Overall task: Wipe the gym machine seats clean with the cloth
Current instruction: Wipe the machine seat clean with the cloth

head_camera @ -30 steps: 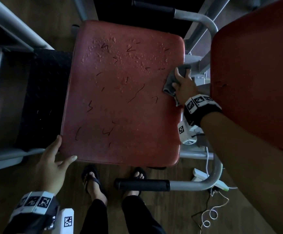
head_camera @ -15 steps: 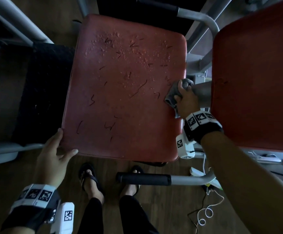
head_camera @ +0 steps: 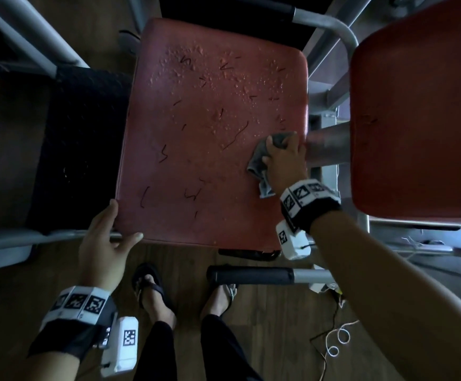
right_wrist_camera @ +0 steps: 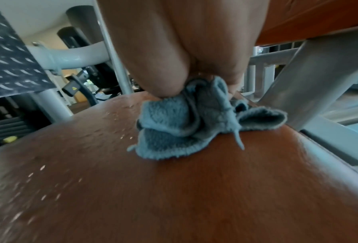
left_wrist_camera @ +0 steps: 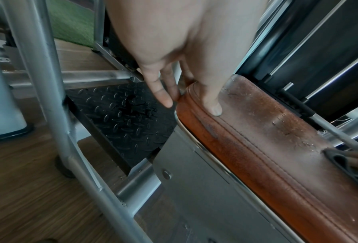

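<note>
The red gym seat (head_camera: pixel 196 160) fills the middle of the head view, with water drops on its far half and dark scribble marks across it. My right hand (head_camera: pixel 284 158) grips a bunched grey cloth (head_camera: pixel 259 160) and presses it on the seat near the right edge. In the right wrist view the cloth (right_wrist_camera: pixel 184 123) lies crumpled under my fingers on the wet seat (right_wrist_camera: pixel 173 197). My left hand (head_camera: pixel 105 237) rests on the near left corner, thumb on top. In the left wrist view its fingers (left_wrist_camera: pixel 163 98) run straight down the side of the seat (left_wrist_camera: pixel 267 139).
A second red pad (head_camera: pixel 421 105) stands close on the right. A black-gripped handle bar (head_camera: pixel 251 274) crosses below the seat's near edge, above my sandalled feet (head_camera: pixel 152 292). A black tread plate (head_camera: pixel 81 147) and grey frame tubes (head_camera: pixel 31 37) are on the left. Cables (head_camera: pixel 336 345) lie on the floor.
My right hand has drawn the cloth along the seat's right edge toward me and slightly inward. The left hand stays on the near left corner.
</note>
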### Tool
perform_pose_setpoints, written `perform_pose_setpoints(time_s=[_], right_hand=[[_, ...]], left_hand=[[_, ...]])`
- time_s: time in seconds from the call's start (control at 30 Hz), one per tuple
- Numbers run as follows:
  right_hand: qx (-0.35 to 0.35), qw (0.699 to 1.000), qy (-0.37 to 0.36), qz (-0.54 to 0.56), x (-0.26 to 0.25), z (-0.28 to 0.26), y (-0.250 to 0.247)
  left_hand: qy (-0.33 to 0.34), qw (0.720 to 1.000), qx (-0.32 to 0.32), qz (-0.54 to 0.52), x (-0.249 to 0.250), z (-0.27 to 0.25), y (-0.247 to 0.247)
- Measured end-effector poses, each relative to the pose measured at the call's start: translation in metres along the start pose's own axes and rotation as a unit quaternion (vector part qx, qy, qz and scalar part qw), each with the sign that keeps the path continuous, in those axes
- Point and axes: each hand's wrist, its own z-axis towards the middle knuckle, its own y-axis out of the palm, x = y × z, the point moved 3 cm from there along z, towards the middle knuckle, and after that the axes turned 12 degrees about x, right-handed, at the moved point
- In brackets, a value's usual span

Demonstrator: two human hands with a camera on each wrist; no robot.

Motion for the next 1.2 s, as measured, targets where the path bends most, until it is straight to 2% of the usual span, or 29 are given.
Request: perform_pose_setpoints(time_s=[0.07, 0.23, 0.37, 0.5, 0.6, 0.7, 0.8, 0.87, 1.0, 1.1, 1.2], right_hand=[[-0.011, 1.0, 0.003, 0.007, 0.0, 0.001, 0.004], [0.028, 0.998, 0.008, 0.063, -0.011, -0.041, 0.003], [0.024, 0.998, -0.012, 0.052, -0.009, -0.018, -0.007], [0.018, 0.999, 0.025, 0.038, -0.016, -0.015, -0.008], [0.051, 0.998, -0.017, 0.026, -0.021, -0.04, -0.004], [0.054, 0.997, -0.042, 0.031, -0.02, -0.048, 0.002], [0.054, 0.998, -0.008, 0.023, -0.014, -0.034, 0.003], [0.051, 0.998, 0.037, 0.011, 0.001, -0.001, 0.012], [-0.033, 0.997, 0.038, -0.06, 0.022, 0.056, 0.029], [-0.01, 0.998, 0.045, -0.053, 0.023, 0.027, 0.022], [0.04, 0.996, 0.084, -0.015, 0.02, 0.001, 0.01]], left_hand=[[-0.008, 1.0, 0.0, -0.009, -0.001, -0.001, 0.0], [-0.017, 1.0, -0.011, -0.019, 0.0, -0.003, 0.0], [0.004, 1.0, -0.009, -0.007, -0.004, 0.001, -0.001], [0.017, 1.0, -0.008, -0.006, -0.007, 0.001, -0.001], [0.014, 1.0, -0.008, -0.007, -0.009, 0.001, -0.001], [-0.004, 1.0, -0.014, -0.005, -0.013, 0.002, 0.0], [0.004, 1.0, -0.007, -0.014, -0.014, 0.003, 0.0], [0.003, 1.0, 0.002, -0.024, -0.014, 0.004, 0.001], [0.008, 0.999, 0.011, -0.031, -0.013, 0.002, 0.002], [0.011, 0.999, 0.009, -0.032, -0.013, 0.002, 0.002], [0.016, 0.999, 0.004, -0.031, -0.018, 0.003, 0.004]])
